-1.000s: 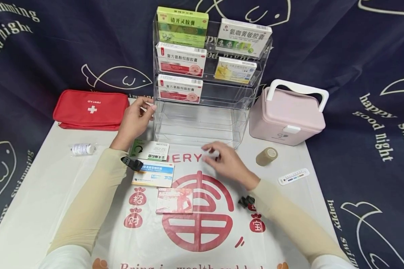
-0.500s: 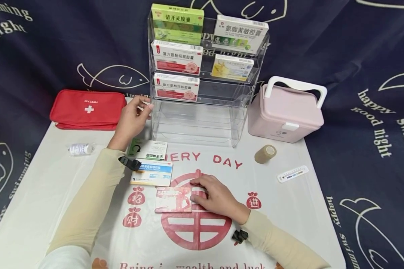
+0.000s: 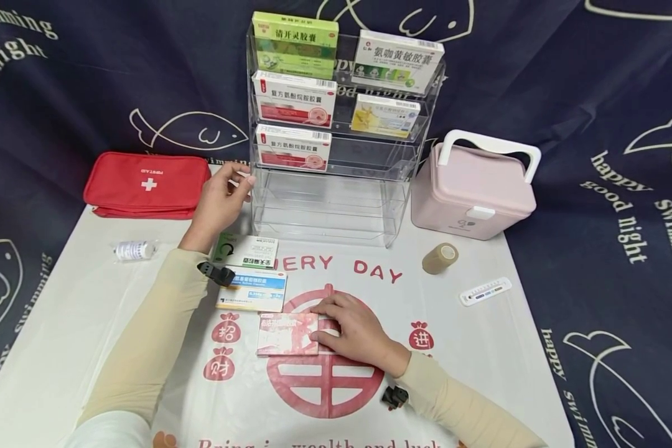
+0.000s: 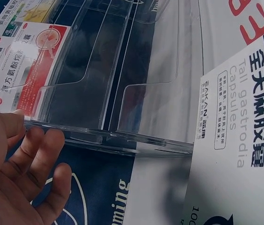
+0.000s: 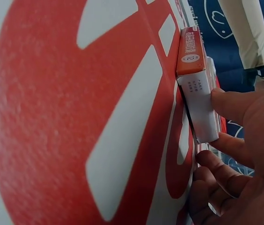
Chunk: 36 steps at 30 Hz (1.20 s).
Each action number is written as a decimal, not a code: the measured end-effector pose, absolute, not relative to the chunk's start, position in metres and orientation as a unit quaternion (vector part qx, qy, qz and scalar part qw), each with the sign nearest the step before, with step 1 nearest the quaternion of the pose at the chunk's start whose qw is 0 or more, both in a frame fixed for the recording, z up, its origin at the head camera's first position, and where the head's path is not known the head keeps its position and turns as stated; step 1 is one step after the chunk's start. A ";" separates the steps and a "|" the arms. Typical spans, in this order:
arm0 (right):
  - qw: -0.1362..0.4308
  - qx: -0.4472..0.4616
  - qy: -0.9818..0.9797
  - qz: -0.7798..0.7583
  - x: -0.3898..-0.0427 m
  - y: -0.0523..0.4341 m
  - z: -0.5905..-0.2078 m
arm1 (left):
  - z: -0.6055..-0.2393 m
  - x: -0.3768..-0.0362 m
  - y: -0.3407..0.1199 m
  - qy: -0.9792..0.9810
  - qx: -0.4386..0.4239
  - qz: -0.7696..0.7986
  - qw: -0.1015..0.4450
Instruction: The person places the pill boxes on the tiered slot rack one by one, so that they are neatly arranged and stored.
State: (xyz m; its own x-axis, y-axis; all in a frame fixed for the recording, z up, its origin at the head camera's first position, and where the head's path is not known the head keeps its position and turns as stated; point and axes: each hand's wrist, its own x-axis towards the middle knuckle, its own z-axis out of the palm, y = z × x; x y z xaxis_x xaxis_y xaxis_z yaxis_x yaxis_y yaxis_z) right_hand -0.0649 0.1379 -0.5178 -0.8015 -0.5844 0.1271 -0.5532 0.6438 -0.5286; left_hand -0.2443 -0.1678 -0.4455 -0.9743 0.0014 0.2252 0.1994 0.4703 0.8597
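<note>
— How's the light?
— Bright, even, from above; soft shadows only. Glare streaks the clear rack [image 3: 336, 205].
— Sharpness?
— Head view crisp, edges bowed; the right wrist view blurs up close

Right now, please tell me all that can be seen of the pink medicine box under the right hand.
The pink medicine box is a flat cardboard carton with a red title line and a pale picture on its face; the end flap is orange and white. It lies flat on the white plastic sheet, over the red emblem, closed. The right hand grips its right end, thumb and fingers on opposite edges.
</note>
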 end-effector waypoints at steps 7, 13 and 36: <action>0.047 -0.299 0.900 -0.314 -0.064 0.137 -0.519 | -0.446 -0.245 -0.168 -0.851 -0.061 -0.512 0.097; 0.073 -0.285 0.879 -0.376 -0.062 0.134 -0.520 | -0.446 -0.245 -0.168 -0.853 -0.061 -0.509 0.100; 0.023 -0.312 0.825 -0.472 -0.063 0.133 -0.521 | -0.446 -0.244 -0.168 -0.857 -0.059 -0.504 0.093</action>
